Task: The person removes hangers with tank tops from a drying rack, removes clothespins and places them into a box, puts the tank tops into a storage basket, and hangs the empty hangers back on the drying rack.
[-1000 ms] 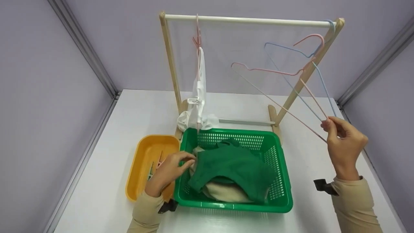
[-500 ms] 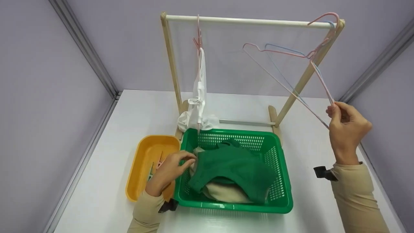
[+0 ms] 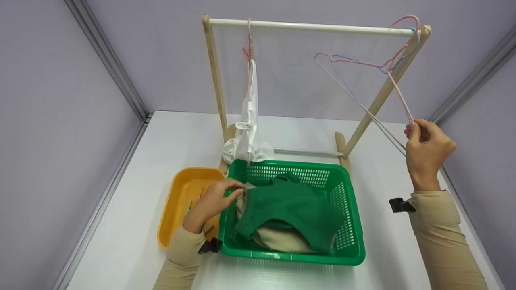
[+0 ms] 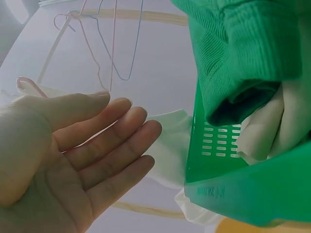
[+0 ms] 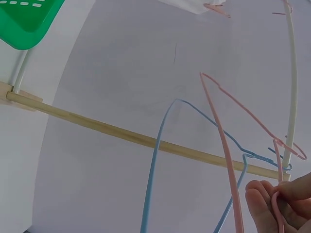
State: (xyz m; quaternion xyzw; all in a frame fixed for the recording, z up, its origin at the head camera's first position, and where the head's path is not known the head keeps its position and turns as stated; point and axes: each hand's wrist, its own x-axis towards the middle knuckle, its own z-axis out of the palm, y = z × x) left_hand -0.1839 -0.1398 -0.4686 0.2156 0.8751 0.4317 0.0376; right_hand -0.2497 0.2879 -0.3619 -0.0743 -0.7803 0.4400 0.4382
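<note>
A pink hanger is pinched at its right lower corner between the thumb and fingers of my right hand. Its hook lies around the right end of the white rod; whether the rod bears its weight I cannot tell. Close behind it, a blue hanger hangs on the same rod. My left hand hovers by the left rim of the green basket, fingers loosely bent and holding nothing, as the left wrist view confirms. Inside the basket lies a green garment with ribbed edging, over beige cloth.
A yellow tray with a few clothes pegs, partly hidden by my left arm, stands left of the basket. On the rod's left, a white garment hangs from another pink hanger. Wooden posts hold up the rod.
My right hand has risen with the pink hanger and then shifted slightly left, bringing its hook up to the rod's right end. The left hand has barely moved.
</note>
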